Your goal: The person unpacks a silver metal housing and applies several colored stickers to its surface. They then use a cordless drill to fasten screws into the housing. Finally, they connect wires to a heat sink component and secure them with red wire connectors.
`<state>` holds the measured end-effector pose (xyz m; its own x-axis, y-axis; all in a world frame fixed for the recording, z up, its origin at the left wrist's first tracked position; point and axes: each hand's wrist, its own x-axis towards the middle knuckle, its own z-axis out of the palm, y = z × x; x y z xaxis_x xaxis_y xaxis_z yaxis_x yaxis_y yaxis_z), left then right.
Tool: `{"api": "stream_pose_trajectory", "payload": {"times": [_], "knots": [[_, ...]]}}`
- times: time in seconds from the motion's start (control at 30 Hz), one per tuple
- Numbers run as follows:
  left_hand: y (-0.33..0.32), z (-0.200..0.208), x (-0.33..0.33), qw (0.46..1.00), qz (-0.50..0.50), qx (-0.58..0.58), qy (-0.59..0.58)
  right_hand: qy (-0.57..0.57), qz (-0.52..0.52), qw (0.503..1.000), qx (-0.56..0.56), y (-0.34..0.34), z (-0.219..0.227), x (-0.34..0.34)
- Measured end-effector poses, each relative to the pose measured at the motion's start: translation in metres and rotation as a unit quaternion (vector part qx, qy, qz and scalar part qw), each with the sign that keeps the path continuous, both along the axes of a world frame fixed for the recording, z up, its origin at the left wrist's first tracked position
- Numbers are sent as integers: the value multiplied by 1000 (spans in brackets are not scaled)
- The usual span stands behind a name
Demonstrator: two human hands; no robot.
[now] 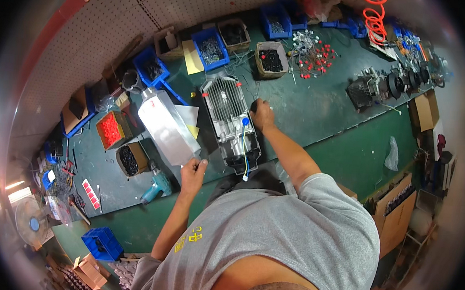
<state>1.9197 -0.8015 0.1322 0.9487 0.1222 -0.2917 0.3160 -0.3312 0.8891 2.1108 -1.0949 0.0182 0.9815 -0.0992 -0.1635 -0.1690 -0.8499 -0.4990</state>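
Note:
A finned metal housing (pixel 226 104) lies open in front of me, with a blue round part (pixel 245 121) and a yellow and blue wire lead on it. To its left rests a smooth silver metal cover (pixel 167 127). My left hand (pixel 191 176) is closed, with its fingers curled by the cover's near corner; whatever is between them is too small to make out. Beside the housing's right edge, my right hand (pixel 263 116) is closed too, a small dark thing showing at its fingertips. Left of my left hand lies a teal power drill (pixel 157 186).
A box of red parts (pixel 113 130) and a box of black parts (pixel 131 159) stand left. Blue bins (pixel 210 48) of screws and a black-parts carton (pixel 271 60) line the back. Red-tipped wires (pixel 314 56), motor assemblies (pixel 385 85) and an orange coiled hose (pixel 376 20) are farther right.

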Motion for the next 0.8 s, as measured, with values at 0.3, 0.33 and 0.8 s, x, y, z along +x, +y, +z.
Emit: {"api": "stream_pose_trajectory", "payload": {"times": [0.3,0.33,0.8], "knots": [[-42,-19,0,998,66,24,-5,7,55,988,141,-26,-8,-2],[-46,-22,-1,996,81,23,-4,28,46,982,180,-32,-12,-1],[-167,78,101,985,95,-135,-56,79,63,826,554,-103,95,-28]]}}
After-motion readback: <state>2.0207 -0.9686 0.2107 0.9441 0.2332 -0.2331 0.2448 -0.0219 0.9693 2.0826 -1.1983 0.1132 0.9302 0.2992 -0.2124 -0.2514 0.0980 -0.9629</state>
